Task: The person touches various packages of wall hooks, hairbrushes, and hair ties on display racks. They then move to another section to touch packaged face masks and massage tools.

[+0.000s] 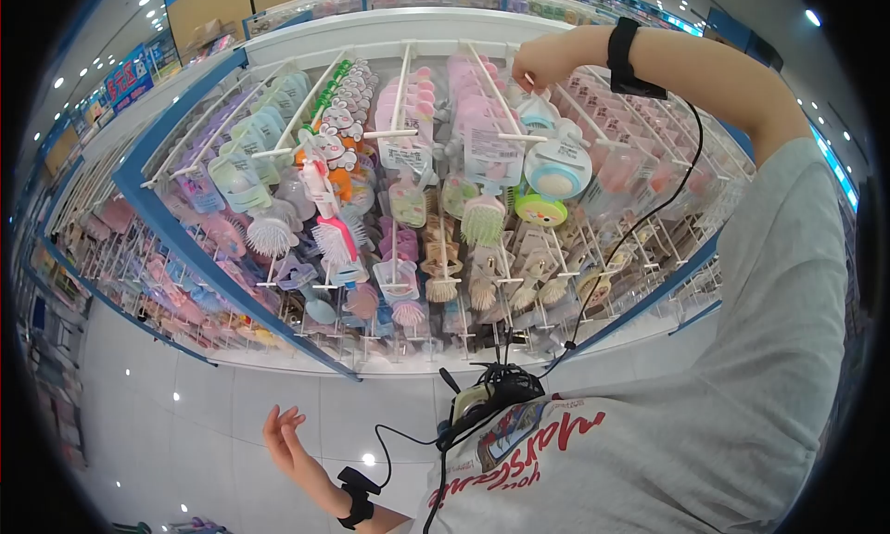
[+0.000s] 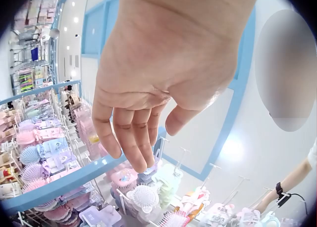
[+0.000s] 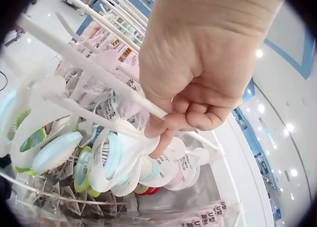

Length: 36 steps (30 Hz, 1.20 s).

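Note:
At the far end of a hook, my right hand (image 1: 547, 63) pinches the white top of a hanging card between thumb and finger. In the right wrist view that white card (image 3: 134, 147) carries a light blue hairbrush (image 3: 113, 155), and several more carded brushes hang along the same white hook (image 3: 79, 64). Nearest the hook's tip is a pale blue and white round brush (image 1: 556, 172). My left hand (image 1: 295, 451) hangs in the air at lower left, holding nothing, its fingers loosely bent; in its wrist view it overlaps the blue rack frame (image 2: 89, 173).
Rows of hooks on the rack hold many carded hairbrushes, including a white-bristled brush (image 1: 271, 230) and a pink brush (image 1: 336, 237). Blue posts (image 1: 232, 274) edge the rack. A black cable (image 1: 649, 214) runs from the right wristband across the front. Tiled floor (image 1: 213, 413) lies below.

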Motion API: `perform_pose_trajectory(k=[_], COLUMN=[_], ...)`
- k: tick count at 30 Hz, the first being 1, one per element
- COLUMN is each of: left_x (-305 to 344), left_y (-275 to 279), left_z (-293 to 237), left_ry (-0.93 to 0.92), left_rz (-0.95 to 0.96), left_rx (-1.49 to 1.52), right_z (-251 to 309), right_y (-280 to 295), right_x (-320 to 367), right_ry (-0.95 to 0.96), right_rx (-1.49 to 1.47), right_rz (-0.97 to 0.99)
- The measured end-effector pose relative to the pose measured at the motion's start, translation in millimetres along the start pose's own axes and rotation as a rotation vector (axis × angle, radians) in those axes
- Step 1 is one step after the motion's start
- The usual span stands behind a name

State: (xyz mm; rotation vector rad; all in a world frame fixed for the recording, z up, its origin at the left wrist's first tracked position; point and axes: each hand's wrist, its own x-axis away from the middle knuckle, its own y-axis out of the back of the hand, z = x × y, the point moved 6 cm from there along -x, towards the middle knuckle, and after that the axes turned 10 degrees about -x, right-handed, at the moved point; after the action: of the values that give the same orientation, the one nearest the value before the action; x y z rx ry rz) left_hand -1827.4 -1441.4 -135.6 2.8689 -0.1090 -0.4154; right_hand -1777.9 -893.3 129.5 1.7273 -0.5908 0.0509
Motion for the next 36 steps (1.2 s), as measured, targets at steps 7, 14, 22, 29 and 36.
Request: perform_pose_trajectory(k=[7, 14, 22, 29, 36], left_x=[-12.3, -17.3, -12.8, -7.5, -6.1], left_y=[-15.8, -25.8, -18.7, -11.4, -8.5], left_z=[-1.2, -1.4, 3.1, 11.2, 6.2], left_ry=[-0.016, -0.015, -0.015, 0.019, 0.028], left_rz=[0.042, 0.079, 0.091, 0.104, 0.106], left_rx=[0.038, 0.032, 0.037, 0.037, 0.028], right_z=[27.7, 18.7, 22.7, 17.6, 19.3], right_y=[3.8, -3.5, -7.7, -6.1, -6.9], right_x=[19.3, 14.7, 12.1, 9.4, 13.8], right_ry=[0.151, 0.215, 0.246, 0.084, 0.112], right_rx=[0.166, 0.189, 0.286, 0.374, 0.350], right_rz=[-0.107, -0.097, -0.130, -0.126, -0.175])
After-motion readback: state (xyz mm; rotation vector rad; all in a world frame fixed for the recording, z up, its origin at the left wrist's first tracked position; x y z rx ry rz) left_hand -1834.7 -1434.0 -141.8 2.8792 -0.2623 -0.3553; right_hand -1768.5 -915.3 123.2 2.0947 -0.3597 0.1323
